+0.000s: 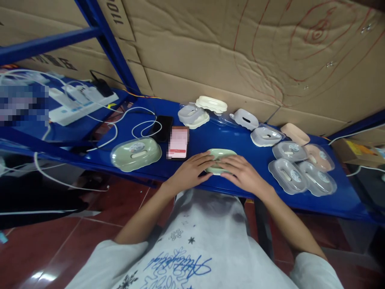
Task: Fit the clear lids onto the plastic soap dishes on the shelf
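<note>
A small pale green soap dish (223, 152) sits at the front edge of the blue table, between my two hands. My left hand (195, 169) grips its left side, with fingers over the top and the thumb at the near edge. From the right, my right hand (243, 171) holds it the same way, its fingertips reaching the middle. The fingers cover much of the dish. To the left lies a larger green soap box (136, 154) with a clear lid and a round sticker.
A lit phone (178, 142) lies left of my hands, beside a dark phone (163, 127) and a white cable. Several lidded grey and pink boxes (289, 175) cluster at the right. A cream dish (211, 104) rests at the back. A power strip (82, 108) is far left.
</note>
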`<state>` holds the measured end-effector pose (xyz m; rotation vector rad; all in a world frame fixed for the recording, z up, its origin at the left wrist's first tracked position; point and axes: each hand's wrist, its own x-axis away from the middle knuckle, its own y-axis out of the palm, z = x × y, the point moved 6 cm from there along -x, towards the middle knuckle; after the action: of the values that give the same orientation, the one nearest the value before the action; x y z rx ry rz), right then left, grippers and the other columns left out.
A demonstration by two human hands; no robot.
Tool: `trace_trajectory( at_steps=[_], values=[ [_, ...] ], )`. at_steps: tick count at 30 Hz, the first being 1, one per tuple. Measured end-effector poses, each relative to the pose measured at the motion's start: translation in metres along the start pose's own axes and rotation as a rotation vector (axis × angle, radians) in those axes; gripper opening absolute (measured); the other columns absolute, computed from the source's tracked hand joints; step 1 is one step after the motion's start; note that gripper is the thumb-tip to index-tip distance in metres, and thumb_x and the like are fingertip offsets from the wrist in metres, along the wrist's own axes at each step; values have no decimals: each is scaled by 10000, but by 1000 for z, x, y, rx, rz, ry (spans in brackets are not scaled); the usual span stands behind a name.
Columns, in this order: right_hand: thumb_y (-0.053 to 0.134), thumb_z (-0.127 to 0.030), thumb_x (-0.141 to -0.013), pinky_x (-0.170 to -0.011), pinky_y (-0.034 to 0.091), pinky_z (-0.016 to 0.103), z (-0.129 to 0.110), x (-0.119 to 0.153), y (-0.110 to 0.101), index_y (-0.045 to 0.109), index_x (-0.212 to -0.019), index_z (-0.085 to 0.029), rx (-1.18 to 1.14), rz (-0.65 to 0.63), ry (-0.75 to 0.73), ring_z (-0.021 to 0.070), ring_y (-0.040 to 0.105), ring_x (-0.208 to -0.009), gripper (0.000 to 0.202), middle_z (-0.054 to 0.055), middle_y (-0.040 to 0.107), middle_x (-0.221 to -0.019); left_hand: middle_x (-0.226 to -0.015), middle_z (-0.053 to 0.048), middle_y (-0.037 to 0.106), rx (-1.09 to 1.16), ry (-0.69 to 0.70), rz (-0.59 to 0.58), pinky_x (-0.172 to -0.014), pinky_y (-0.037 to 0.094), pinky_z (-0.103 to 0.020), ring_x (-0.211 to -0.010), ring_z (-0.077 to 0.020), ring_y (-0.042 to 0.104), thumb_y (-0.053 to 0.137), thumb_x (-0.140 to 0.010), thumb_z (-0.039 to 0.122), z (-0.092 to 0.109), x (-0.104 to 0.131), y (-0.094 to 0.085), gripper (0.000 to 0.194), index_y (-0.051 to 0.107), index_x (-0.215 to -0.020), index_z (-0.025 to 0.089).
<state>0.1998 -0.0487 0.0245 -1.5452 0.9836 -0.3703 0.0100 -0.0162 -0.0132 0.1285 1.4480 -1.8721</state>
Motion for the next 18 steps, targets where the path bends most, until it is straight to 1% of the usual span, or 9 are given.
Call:
trace_trajectory(
  at_steps=[2,5,7,8,10,12,14,16,18],
  values=[
    [431,-419,-1140,-1196,494,508,29,-14,-10,662,-1475,-260,-10,44,65,260,645,-1371,437,82,715,-1448,-1495,-106,668,-14,11,1,-1248,493,-502,-1510,-278,542,613,-1085,324,2,-1,0,361,631,-1425,202],
    [364,-452,-1143,-1238,455,536,72,-45,-16,626,-1507,-151,35,107,224,303,594,-1440,541,151,659,-1514,-1478,-107,671,-76,-4,-25,-1228,506,-506,-1506,-289,544,583,-1086,286,6,-2,-1,316,658,-1386,221],
    [345,-470,-1142,-1250,440,545,83,-61,-12,614,-1513,-116,41,112,270,318,573,-1462,579,172,638,-1534,-1473,-112,666,-115,-21,-45,-1207,520,-511,-1514,-305,531,567,-1078,252,7,-3,-2,322,661,-1385,235],
    [339,-474,-1144,-1253,440,538,82,-66,-9,611,-1516,-123,22,102,261,310,572,-1465,580,168,637,-1537,-1468,-114,664,-125,-30,-47,-1198,527,-511,-1517,-311,527,566,-1071,239,7,-3,-2,326,662,-1383,239],
    [340,-477,-1150,-1257,441,520,65,-67,0,590,-1544,-177,-35,48,176,280,552,-1491,555,138,610,-1575,-1471,-121,655,-133,-47,-39,-1191,534,-516,-1519,-321,522,572,-1061,230,6,-3,-2,333,660,-1382,240],
    [407,-504,-1138,-1282,411,537,39,-54,8,540,-1593,-246,-52,-29,46,273,475,-1558,539,106,524,-1659,-1488,-135,639,-135,-56,-27,-1193,535,-529,-1524,-332,513,577,-1058,231,4,-3,-2,343,649,-1393,228],
    [510,-516,-1107,-1309,368,568,17,-32,13,485,-1634,-273,-3,-66,-50,284,410,-1600,580,96,463,-1702,-1498,-147,628,-128,-60,-19,-1208,526,-545,-1536,-339,496,576,-1058,229,1,-2,-2,363,632,-1417,215],
    [564,-435,-1098,-1319,364,566,6,-8,16,463,-1650,-267,70,-41,-63,278,446,-1579,585,98,509,-1669,-1502,-147,626,-105,-68,-17,-1229,511,-556,-1548,-335,483,577,-1055,212,0,-2,-1,372,631,-1423,216],
    [539,-295,-1108,-1309,398,543,4,10,17,489,-1636,-264,122,-3,-37,257,536,-1515,531,90,593,-1598,-1517,-139,622,-74,-72,-22,-1252,493,-561,-1556,-326,478,578,-1049,185,-1,-2,0,367,649,-1406,228]
  ],
)
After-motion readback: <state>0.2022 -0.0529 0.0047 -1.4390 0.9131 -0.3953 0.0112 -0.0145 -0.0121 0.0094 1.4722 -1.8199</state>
